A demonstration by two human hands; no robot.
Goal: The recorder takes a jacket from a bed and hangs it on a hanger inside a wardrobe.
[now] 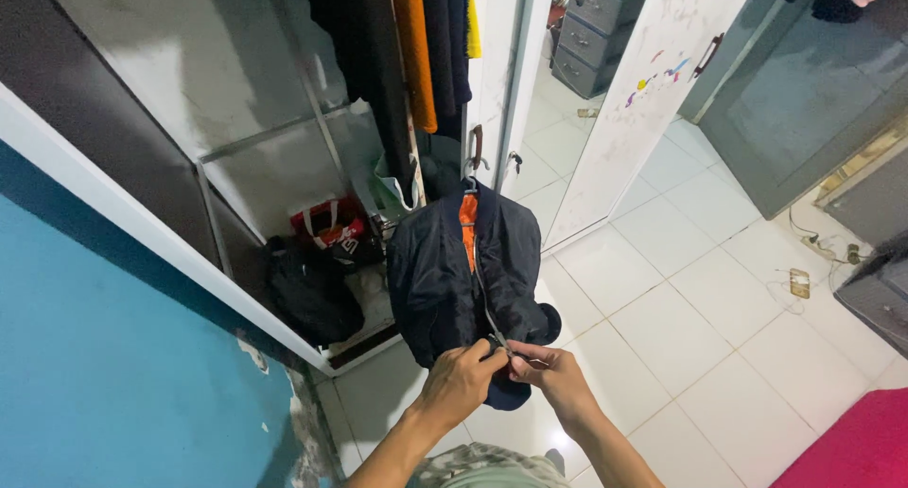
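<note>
left hand (461,379): I'm pinching the bottom hem of the dark navy jacket (445,280), fingers closed on the fabric beside the zipper's lower end.
right hand (553,373): I'm closing thumb and fingers on the zipper bottom (501,348); can't tell whether it's the slider or the pin I'm gripping, too small to see.
hand spacing: narrow, the two hands are almost touching, knuckles facing each other.
jacket location: hanging straight ahead of my hands and above them, on a hanger (470,181) hooked at the edge of the white wardrobe door (492,81). Hem is at my fingertips, collar is at the far end.
long axis: collar to hem, running away from my hands up toward the hanger. Zipper line (480,280) follows that axis, slightly off to my right side.
facing: front toward me, orange lining (467,228) showing at the open neck.
handling, my read: light, soft, no stiffness; shell looks smooth and a bit slippery, so it'll probably slide and bunch if held loosely. Not fragile. Free-hanging, so likely to swing when pulled.
grip points, my read: hem on both sides of the zipper, keeping the fabric taut downward toward me; the hanger takes the counter-pull.
beyond my left hand: open wardrobe with a black bag (312,294) and a red bag (331,228) on its floor, dark and orange clothes (416,43) hanging above.
beyond my right hand: white tiled floor (700,289), bare near the jacket.
</note>
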